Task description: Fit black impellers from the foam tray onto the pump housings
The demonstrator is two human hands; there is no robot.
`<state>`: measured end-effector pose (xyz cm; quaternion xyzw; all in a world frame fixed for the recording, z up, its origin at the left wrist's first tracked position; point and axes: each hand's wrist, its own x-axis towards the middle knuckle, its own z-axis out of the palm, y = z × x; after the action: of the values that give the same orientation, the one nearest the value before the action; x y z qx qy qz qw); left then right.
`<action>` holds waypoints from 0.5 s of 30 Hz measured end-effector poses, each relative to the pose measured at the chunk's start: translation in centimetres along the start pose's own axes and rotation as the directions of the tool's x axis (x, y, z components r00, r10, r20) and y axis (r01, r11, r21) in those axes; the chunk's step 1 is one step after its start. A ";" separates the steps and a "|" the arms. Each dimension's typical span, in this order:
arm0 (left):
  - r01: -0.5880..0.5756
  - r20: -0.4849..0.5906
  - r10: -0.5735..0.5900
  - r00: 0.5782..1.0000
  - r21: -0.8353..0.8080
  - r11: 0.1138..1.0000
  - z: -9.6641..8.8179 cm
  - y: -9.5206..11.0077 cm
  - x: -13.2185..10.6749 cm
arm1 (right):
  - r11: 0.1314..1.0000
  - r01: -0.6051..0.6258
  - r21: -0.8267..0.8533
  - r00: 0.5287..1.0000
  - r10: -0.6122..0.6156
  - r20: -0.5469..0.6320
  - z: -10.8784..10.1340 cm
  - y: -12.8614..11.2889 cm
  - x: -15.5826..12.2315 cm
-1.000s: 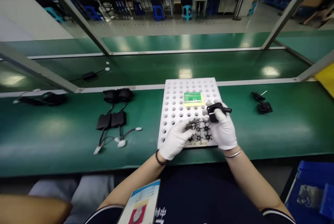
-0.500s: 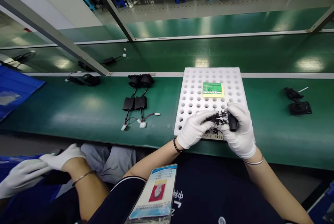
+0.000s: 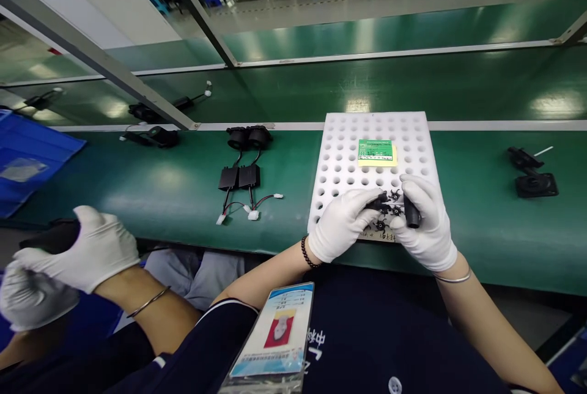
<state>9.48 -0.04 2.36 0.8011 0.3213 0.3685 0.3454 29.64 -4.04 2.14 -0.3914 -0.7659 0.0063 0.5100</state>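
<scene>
Both my hands wear white gloves and rest at the near edge of a white foam tray (image 3: 339, 155) full of round holes. My left hand (image 3: 342, 223) pinches a small black part (image 3: 376, 204) at its fingertips. My right hand (image 3: 424, 223) is closed round a black cylindrical housing (image 3: 411, 215). Between the two hands several small black impellers (image 3: 389, 207) lie on the tray. A green and yellow label (image 3: 376, 152) sits in the tray's middle.
Two black modules with wired white plugs (image 3: 241, 177) lie left of the tray on the green belt (image 3: 137, 180). More black parts (image 3: 532, 174) sit at the right. A co-worker's gloved hands (image 3: 68, 265) hold a dark object at the lower left. A blue bin (image 3: 27, 155) stands at the left.
My hands came together at the tray's near edge, and my right hand turned the housing downward. The co-worker's gloved hands rose into view at the lower left.
</scene>
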 end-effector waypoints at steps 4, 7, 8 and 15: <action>-0.074 0.082 0.067 0.994 0.080 0.994 0.2 0.8 0.1 | 1.000 0.016 0.017 0.997 -0.017 0.071 0.2 0.1 -0.1; -0.008 0.090 0.004 0.996 0.045 0.999 0.5 1.5 0.2 | 0.969 -0.175 0.175 0.984 0.178 -0.001 1.3 -0.7 -0.6; 0.038 0.048 -0.038 0.998 0.006 0.999 0.6 1.7 0.3 | 0.912 -0.310 0.267 0.940 0.336 -0.055 1.8 -1.1 -0.7; -0.043 -0.109 0.030 0.994 -0.121 0.992 2.2 1.9 0.0 | -0.220 -0.487 0.845 0.271 0.882 0.385 4.7 -2.2 1.9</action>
<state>11.73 -1.79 2.77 0.7631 0.3012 0.4364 0.3694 24.32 -2.61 2.24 -0.4043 -0.1333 0.6289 0.6505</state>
